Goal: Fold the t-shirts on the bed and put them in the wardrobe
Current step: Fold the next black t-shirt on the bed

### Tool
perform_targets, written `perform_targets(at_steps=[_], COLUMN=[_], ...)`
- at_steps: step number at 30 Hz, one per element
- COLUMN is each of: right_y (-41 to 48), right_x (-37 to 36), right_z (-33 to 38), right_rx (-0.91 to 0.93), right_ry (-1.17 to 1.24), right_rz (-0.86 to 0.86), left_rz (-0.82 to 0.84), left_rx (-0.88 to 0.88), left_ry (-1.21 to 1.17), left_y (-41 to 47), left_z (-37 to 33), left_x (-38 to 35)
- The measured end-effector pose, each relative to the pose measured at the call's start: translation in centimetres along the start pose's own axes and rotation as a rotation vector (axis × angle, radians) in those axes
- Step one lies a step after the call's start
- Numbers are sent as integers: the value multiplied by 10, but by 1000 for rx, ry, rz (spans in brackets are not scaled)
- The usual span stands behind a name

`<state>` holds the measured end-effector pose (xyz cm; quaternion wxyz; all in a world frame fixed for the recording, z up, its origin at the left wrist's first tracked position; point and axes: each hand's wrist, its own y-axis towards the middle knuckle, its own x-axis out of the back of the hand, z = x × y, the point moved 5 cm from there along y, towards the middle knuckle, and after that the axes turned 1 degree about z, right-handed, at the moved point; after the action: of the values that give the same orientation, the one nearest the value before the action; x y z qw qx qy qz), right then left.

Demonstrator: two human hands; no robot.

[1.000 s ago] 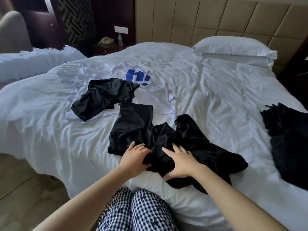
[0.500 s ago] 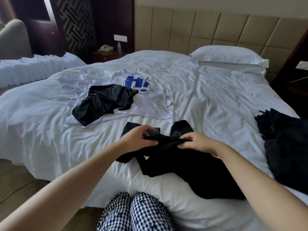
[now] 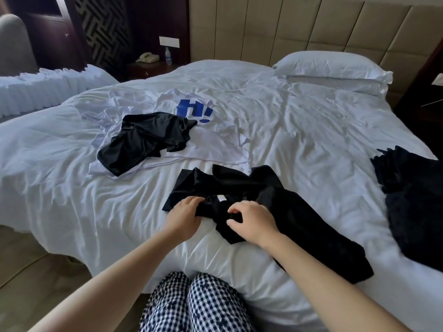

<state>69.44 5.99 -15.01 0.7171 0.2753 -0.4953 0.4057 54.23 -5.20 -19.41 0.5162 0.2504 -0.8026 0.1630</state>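
Head view: left hand (image 3: 183, 215) and right hand (image 3: 251, 221) pinching near black t-shirt (image 3: 299, 216); farther black t-shirt (image 3: 143, 140) atop white t-shirt (image 3: 211, 147)

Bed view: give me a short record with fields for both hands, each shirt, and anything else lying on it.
left hand: grips near black shirt
right hand: pinches same shirt, by its white label
far black shirt: crumpled on white shirt
white shirt: spread, blue print
dark clothing: right edge of bed
pillow: by headboard
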Motion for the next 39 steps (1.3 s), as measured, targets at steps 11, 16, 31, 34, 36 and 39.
perform_targets(at_steps=[11, 16, 31, 34, 36, 39], right_y=[-3, -12, -43, -44, -46, -50], right_x=[-28, -2, 71, 91, 101, 111], right_z=[-1, -17, -33, -38, -44, -55], right_rx=[-136, -181, -211, -192, -222, -259], right_ry=[22, 111, 1089, 1107, 1130, 1151], right_rz=[-28, -171, -507, -548, -572, -596], left_rz=[-28, -82, -138, -206, -276, -299], left_rx=[-63, -3, -23, -29, -42, -70], left_ry=[111, 125, 20, 25, 37, 13], left_y=[-12, -12, -4, -3, -4, -4], left_z=[5, -7, -56, -69, -76, -80], left_x=[-19, -6, 27, 30, 32, 33])
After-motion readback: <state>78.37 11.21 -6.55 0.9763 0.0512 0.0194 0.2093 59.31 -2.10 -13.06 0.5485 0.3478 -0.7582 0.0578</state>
